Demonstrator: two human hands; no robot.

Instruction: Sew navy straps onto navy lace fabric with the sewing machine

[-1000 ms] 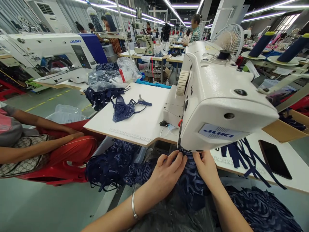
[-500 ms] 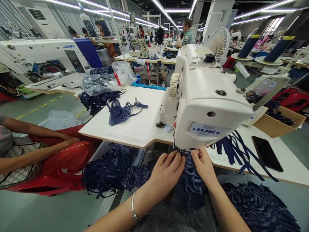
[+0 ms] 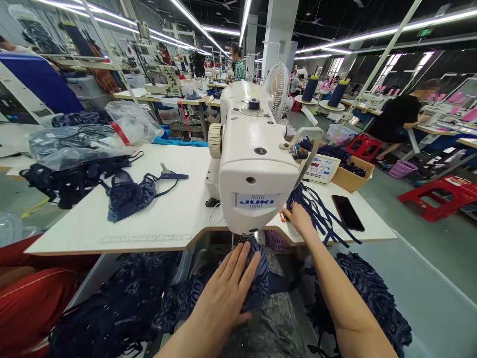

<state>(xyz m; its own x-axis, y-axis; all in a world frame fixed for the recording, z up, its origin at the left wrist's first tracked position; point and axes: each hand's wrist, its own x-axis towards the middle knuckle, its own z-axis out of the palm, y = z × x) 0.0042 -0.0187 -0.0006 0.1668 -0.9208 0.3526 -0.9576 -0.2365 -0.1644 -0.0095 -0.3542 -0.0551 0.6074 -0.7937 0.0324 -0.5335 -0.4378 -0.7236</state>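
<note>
Head view looks down over a white, glossy sewing machine with a blue JUKI label on its blunt end, standing on a pale, matte worktable. Left hand lies flat with fingers spread and straight on a piece of navy lace fabric just below the needle end of the machine — pressing it, not closed around anything. That fabric is soft and patterned with raised swirls, draped over grey crinkled plastic in front of the table edge. Right hand reaches up to the table just right of the machine head, at a bundle of navy straps, narrow flat bands that fan out over the tabletop; whether its fingers pinch a strap I cannot tell, since the fingertips are hidden by the machine. A small orange bit shows beside the thumb.

Further right lies a black phone, flat and shiny, and behind it a control panel and a cardboard box. On the left part of the table rests a navy lace bra, crumpled, with thin straps trailing — beyond it a clear plastic bag. Heaps of the same dark lace hang below the table on both sides.
</note>
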